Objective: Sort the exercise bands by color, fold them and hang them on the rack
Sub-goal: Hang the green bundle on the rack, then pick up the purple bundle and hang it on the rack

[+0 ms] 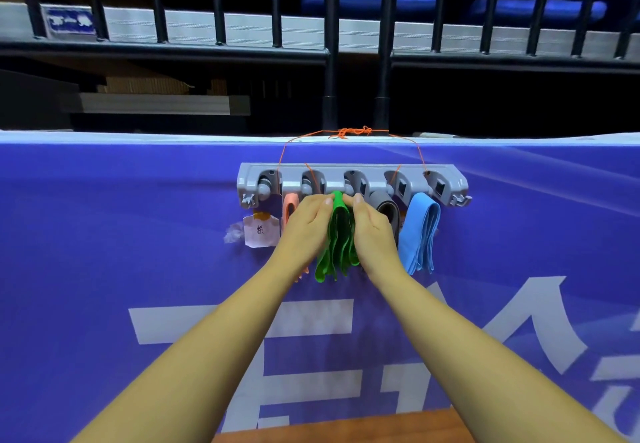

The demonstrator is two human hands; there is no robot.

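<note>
Both my hands are up at the grey rack [353, 179], and I'm working the green bands [337, 238] onto the middle hook: my left hand [306, 226] pinches the folded top from the left, my right hand [372, 226] pinches it from the right, fingers curled closed on the bundle. Peach bands [290, 207] already hang left of my hands, a grey band [388, 210] and blue bands [419, 231] to the right, so I'd say this looks like the last colour. The rack hangs by orange string [351, 132] against a purple banner [138, 221]; dark railings [330, 44] stand beyond, a wooden edge [339, 427] near me.
</note>
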